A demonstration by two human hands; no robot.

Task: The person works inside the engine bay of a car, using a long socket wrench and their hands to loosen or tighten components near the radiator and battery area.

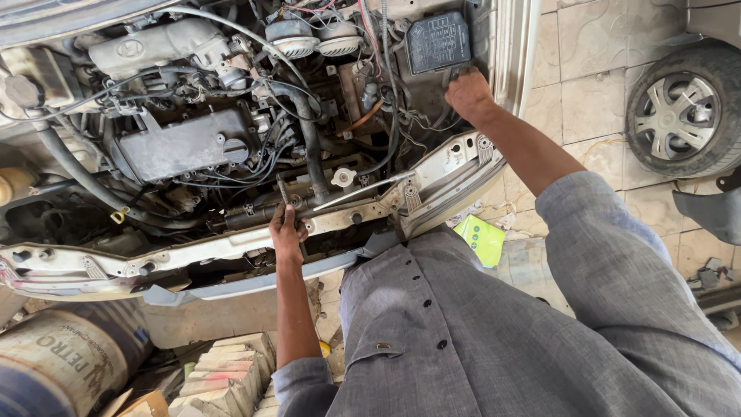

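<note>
I lean over an open car engine bay. My left hand (pixel 287 232) is shut on a dark metal tool (pixel 283 193) whose shaft stands up over the pale front crossmember (pixel 193 251), close to a white cap (pixel 343 177). My right hand (pixel 468 93) reaches deep to the right side of the bay, fingers pressed on something just below the black fuse box (pixel 438 42); what it touches is hidden. A long thin metal rod (pixel 363 189) lies slanted across the crossmember between my hands.
The black engine cover (pixel 181 147), hoses and wiring fill the bay. A metal drum (pixel 62 359) and stacked bricks (pixel 228 374) stand at lower left. A green packet (pixel 482 238) lies on the tiled floor. Another car's wheel (pixel 683 112) is at right.
</note>
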